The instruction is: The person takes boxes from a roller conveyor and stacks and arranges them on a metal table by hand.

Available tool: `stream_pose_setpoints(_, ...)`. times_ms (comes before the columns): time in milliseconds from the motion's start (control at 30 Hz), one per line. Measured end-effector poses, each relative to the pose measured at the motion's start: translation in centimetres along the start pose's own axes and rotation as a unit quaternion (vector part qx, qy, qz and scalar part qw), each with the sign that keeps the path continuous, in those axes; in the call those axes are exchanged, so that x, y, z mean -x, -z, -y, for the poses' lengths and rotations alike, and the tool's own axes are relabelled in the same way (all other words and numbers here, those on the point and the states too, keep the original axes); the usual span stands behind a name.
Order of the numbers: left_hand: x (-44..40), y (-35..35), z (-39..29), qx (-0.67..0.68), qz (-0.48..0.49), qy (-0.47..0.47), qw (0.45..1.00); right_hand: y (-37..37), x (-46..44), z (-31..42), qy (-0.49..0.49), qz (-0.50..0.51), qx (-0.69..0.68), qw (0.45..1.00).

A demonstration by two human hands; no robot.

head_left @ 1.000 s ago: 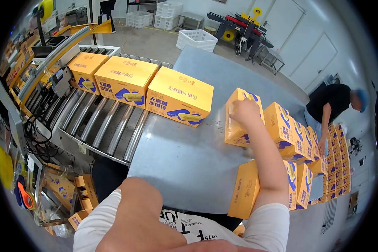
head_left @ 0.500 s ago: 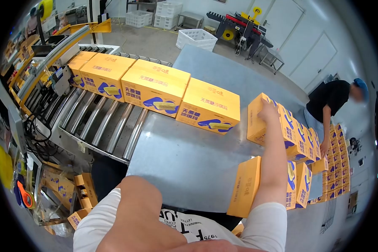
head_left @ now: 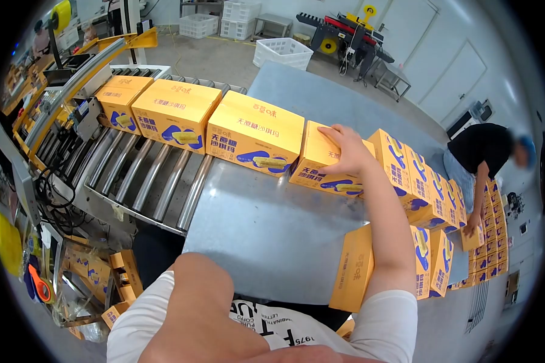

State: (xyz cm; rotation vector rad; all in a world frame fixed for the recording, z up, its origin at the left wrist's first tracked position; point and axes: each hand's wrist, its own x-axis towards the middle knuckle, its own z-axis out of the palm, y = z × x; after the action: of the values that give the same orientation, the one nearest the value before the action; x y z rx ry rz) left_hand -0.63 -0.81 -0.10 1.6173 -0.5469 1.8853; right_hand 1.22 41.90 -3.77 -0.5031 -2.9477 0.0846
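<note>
My right hand spans the top of a yellow carton on the metal table, its thumb at the near edge and its fingers towards the far edge. To the left, another yellow carton sits close beside it in the line coming off the rollers. Just right of my hand stands a row of upright cartons. Nearer my body, a carton is partly covered by my right forearm. My left arm bends at the lower left; the left hand is out of view.
More cartons rest on the roller conveyor at left, beside a sealing machine frame. A co-worker bends over stacked cartons at right. A white crate stands behind the metal table.
My right hand has moved left from the upright row onto the last carton in the line. The line of cartons has shifted right, closing the gap to the row.
</note>
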Motion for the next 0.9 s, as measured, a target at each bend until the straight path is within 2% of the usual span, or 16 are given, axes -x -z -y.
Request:
stream_pose_setpoints(33,0.0,0.0,-0.1,-0.003,0.002,0.006,1.000,0.2,-0.1,-0.5,-0.005,0.012,-0.025,1.000)
stream_pose_setpoints(133,0.0,0.4,-0.6,-0.012,0.010,0.016,1.000,-0.1,0.6,-1.5,-0.065,-0.041,0.010,0.997)
stream_pose_setpoints(333,-0.1,0.7,-0.8,-0.003,0.019,0.001,1.000,0.3,-1.2,3.4,-0.237,-0.141,0.164,0.947)
stream_pose_setpoints(433,0.0,0.3,-0.7,0.011,0.018,0.005,1.000,3.0,-1.4,7.1,-0.324,-0.067,0.164,0.929)
stream_pose_setpoints(533,0.2,0.2,-0.4,0.000,0.012,0.000,1.000,4.3,-0.8,8.2,-0.308,-0.029,0.132,0.942)
stream_pose_setpoints(733,0.2,0.3,0.1,-0.013,0.010,0.009,1.000,1.8,0.2,7.8,-0.157,-0.119,0.243,0.950)
stream_pose_setpoints(900,-0.1,0.2,0.6,-0.004,0.004,0.020,1.000,2.4,-0.3,3.5,-0.211,-0.091,0.220,0.948)
